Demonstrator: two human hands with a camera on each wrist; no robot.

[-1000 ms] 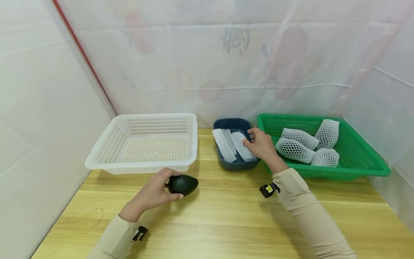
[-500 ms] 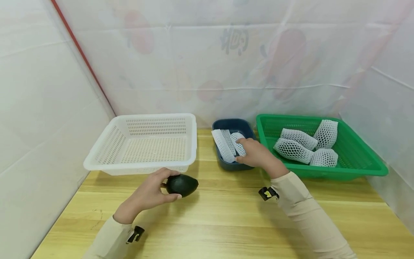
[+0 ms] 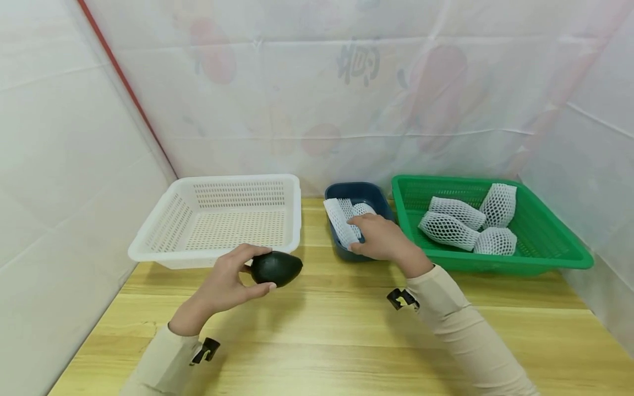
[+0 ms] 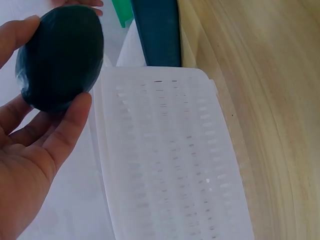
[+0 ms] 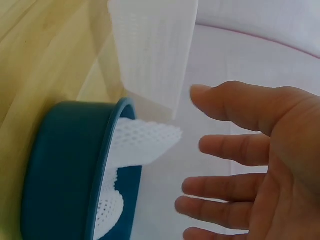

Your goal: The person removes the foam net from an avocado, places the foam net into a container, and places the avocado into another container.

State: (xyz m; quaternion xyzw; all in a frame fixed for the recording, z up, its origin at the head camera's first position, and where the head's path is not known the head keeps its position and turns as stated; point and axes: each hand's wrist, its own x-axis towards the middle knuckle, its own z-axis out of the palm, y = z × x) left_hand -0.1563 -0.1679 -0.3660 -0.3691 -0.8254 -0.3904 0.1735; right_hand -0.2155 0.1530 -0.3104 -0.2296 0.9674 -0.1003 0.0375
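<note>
My left hand [image 3: 225,283] holds a dark green avocado [image 3: 276,269] between thumb and fingers, above the table in front of the white basket. The same avocado [image 4: 62,57] fills the upper left of the left wrist view. Over the small blue bin [image 3: 364,190] hovers my right hand [image 3: 383,239], its fingers extended and spaced apart in the right wrist view. Several white foam net sleeves [image 3: 342,223] lie in that bin, partly hidden by the hand. One sleeve [image 5: 142,142] sticks out past the rim, apart from the fingertips.
At the left stands a white perforated basket [image 3: 215,256]. A green basket [image 3: 550,258] on the right holds several bulging foam net sleeves [image 3: 448,231]. White sheeting [image 3: 317,99] hangs behind and at both sides of the wooden table [image 3: 327,341].
My right hand has shifted left from the blue bin's right side to over the sleeves. The left hand has lifted the avocado slightly.
</note>
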